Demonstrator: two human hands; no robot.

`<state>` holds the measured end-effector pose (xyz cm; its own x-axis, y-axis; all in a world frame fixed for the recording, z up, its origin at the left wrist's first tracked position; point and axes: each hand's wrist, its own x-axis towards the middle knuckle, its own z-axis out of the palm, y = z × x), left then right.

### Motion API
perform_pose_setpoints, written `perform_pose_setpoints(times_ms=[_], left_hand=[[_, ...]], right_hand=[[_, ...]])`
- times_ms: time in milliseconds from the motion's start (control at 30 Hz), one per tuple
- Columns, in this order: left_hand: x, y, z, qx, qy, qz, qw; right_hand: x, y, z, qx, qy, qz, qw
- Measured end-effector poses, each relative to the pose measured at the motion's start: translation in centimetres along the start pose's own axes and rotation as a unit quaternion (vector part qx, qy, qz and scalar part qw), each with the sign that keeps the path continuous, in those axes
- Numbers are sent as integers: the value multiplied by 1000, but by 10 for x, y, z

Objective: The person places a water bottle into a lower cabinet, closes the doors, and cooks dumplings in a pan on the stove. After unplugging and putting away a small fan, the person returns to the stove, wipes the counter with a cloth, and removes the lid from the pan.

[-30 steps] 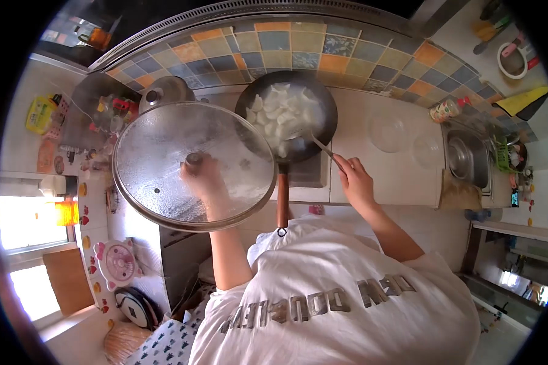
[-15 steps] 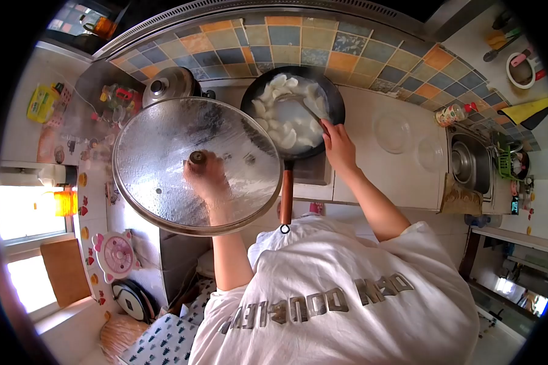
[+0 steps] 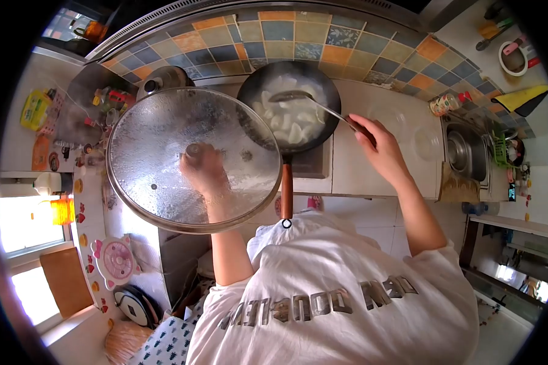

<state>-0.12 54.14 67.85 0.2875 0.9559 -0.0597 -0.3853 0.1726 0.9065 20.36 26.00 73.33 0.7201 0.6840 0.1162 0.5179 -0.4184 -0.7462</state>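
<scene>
My left hand (image 3: pixel 202 170) is closed on the knob of a large, wet glass lid (image 3: pixel 164 134), and shows through the glass. The lid is held up left of the wok, its right edge overlapping the wok's left side in view. In my right hand (image 3: pixel 380 146) is the handle of a metal ladle (image 3: pixel 319 104), whose bowl lies over the wok's contents. The dark wok (image 3: pixel 330 115) holds several whitish dumplings (image 3: pixel 295 132) in cloudy water. Its wooden handle (image 3: pixel 287 190) points toward my body, with neither hand on it.
A lidded pot (image 3: pixel 164 79) stands behind the glass lid. Right of the wok, clear plates or lids (image 3: pixel 386 125) lie on the white counter (image 3: pixel 359 164). Farther right are a red-capped bottle (image 3: pixel 449 103) and a metal sink (image 3: pixel 460 152). A tiled wall (image 3: pixel 280 30) rises behind.
My right hand has moved right, away from the wok's rim, and the ladle now lies more sideways. The glass lid stays in my left hand, shifted slightly left in view.
</scene>
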Motion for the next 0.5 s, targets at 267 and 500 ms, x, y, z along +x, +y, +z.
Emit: perform_pose_setpoints(times_ms=[267, 500], left_hand=[[8, -2, -15, -227, -51, -101, 967], [7, -2, -17, -217, -23, -99, 971]], right_hand=[[-75, -11, 10, -48, -23, 51, 997], [-98, 6, 59, -69, -22, 56, 996]])
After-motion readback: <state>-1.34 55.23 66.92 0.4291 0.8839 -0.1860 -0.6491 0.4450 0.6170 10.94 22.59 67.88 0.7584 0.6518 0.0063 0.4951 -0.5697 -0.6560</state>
